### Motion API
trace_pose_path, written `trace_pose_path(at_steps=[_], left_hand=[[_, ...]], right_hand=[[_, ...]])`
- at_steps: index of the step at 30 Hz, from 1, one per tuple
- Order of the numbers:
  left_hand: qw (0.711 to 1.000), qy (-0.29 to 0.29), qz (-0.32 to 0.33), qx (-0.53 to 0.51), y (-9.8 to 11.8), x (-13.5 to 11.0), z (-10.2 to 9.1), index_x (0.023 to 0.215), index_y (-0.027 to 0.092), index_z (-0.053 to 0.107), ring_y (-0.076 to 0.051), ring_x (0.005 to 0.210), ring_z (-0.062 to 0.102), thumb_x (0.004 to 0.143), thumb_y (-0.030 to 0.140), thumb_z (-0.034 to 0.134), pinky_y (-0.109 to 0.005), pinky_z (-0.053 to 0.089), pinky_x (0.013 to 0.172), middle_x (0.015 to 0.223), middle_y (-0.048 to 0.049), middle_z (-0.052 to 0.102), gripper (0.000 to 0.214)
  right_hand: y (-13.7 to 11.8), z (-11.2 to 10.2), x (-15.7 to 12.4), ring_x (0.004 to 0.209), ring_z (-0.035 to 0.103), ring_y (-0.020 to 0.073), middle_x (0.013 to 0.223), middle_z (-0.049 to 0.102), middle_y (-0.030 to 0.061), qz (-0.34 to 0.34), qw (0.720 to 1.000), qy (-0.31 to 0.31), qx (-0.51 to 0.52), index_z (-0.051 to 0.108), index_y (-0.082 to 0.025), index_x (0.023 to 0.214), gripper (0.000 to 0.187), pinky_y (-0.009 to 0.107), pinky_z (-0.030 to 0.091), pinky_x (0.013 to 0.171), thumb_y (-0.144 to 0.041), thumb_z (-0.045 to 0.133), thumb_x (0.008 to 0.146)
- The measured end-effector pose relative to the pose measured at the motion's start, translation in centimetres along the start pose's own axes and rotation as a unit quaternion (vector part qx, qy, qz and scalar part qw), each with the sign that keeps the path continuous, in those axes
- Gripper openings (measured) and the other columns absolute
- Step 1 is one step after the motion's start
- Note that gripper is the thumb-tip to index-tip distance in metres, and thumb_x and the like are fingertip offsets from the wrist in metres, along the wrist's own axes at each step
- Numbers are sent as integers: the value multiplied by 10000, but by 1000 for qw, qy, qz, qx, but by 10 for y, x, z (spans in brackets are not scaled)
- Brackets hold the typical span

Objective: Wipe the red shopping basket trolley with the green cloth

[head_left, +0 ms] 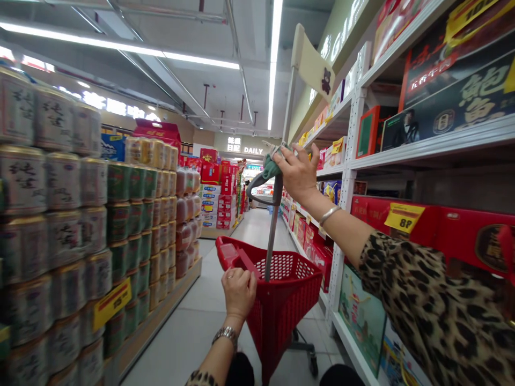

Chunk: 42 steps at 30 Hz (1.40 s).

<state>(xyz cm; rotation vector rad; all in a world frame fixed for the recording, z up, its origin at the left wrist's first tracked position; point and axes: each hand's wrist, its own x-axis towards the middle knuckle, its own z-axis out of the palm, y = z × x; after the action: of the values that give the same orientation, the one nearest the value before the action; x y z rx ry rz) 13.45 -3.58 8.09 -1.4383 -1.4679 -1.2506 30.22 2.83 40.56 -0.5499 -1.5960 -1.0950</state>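
Observation:
My left hand (238, 292) is closed around the near rim of a red shopping basket cart (298, 300) that stands in the aisle in front of me. My right hand (298, 172) is raised at head height, fingers closed on a green cloth (270, 166) bunched at the top of a grey pole handle (273, 230) that runs down into the basket. A bracelet sits on the right wrist and a watch on the left. The right sleeve has a leopard pattern.
Stacked cans (80, 225) fill the left-side shelving, with a yellow price tag (111, 303). White shelves (422, 145) on the right carry red gift boxes (462, 236). The tiled aisle (249, 225) runs ahead to stacked red and white cartons (219, 198).

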Motion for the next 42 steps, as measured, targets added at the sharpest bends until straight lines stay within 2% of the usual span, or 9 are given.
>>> trace_pose_path(at_steps=[4, 7, 17, 20, 24, 30, 35, 39, 42], left_hand=[[1000, -1, -5, -12, 0, 0, 0, 645, 230, 579, -223, 852, 610, 978, 224, 536, -426, 395, 1021, 709, -36, 621, 335], [1000, -2, -4, -15, -1, 0, 0, 644, 231, 569, -227, 848, 612, 982, 235, 542, -433, 397, 1026, 706, -37, 618, 339], [999, 39, 35, 13, 0, 4, -6, 638, 230, 566, -214, 806, 589, 975, 188, 546, -408, 391, 988, 691, -25, 601, 340], [998, 45, 40, 16, 0, 3, -6, 638, 231, 565, -212, 791, 580, 974, 178, 538, -404, 392, 986, 683, -22, 592, 341], [998, 59, 33, 8, -3, -1, 1, 638, 225, 574, -206, 802, 576, 980, 182, 523, -403, 388, 1005, 694, -20, 590, 348], [998, 53, 40, 0, -13, -11, 10, 664, 220, 614, -188, 804, 575, 1009, 201, 500, -400, 386, 1026, 708, -11, 597, 364], [996, 77, 35, 2, -12, -14, 10, 656, 217, 608, -187, 783, 567, 1009, 179, 492, -405, 403, 990, 710, -15, 589, 373], [995, 93, 42, -2, -9, -14, 8, 639, 212, 580, -184, 749, 555, 1005, 161, 484, -409, 414, 955, 700, -15, 576, 382], [995, 92, 46, -2, -10, -14, 5, 631, 212, 566, -181, 742, 560, 1009, 171, 478, -400, 426, 934, 696, -13, 570, 390]], right_hand=[[1, 15, 2, 1316, 548, 308, 1372, 722, 88, 24, 1000, -5, 4, 742, -274, 1270, 332, 653, 196, 1221, -188, 503, 1057], [2, 17, -4, 1250, 569, 302, 1361, 732, 79, 27, 1000, -5, 7, 749, -288, 1259, 335, 628, 224, 1201, -193, 509, 1044], [0, -7, -31, 1167, 593, 264, 1337, 749, 74, -16, 998, -58, 12, 736, -287, 1259, 330, 485, 255, 1125, -167, 549, 1015], [4, -12, -27, 1151, 594, 258, 1316, 761, 59, -30, 998, -54, 8, 748, -303, 1234, 333, 479, 242, 1115, -146, 578, 995], [17, -21, 6, 1189, 568, 269, 1363, 738, 71, -6, 999, -49, -17, 740, -301, 1268, 357, 499, 238, 1102, -146, 545, 1012], [32, -40, 85, 1308, 493, 299, 1495, 644, 99, 46, 995, -75, -56, 680, -304, 1388, 411, 536, 249, 1096, -175, 456, 1069], [36, -47, 136, 1301, 477, 318, 1491, 635, 127, 56, 994, -84, -50, 686, -237, 1375, 396, 544, 245, 1062, -152, 431, 1085], [37, -46, 156, 1210, 510, 290, 1438, 671, 96, 84, 990, -104, -52, 721, -286, 1320, 398, 501, 282, 1020, -134, 454, 1068], [35, -45, 155, 1162, 527, 272, 1356, 709, 117, 88, 987, -124, -43, 741, -235, 1297, 431, 502, 286, 1003, -104, 389, 1085]])
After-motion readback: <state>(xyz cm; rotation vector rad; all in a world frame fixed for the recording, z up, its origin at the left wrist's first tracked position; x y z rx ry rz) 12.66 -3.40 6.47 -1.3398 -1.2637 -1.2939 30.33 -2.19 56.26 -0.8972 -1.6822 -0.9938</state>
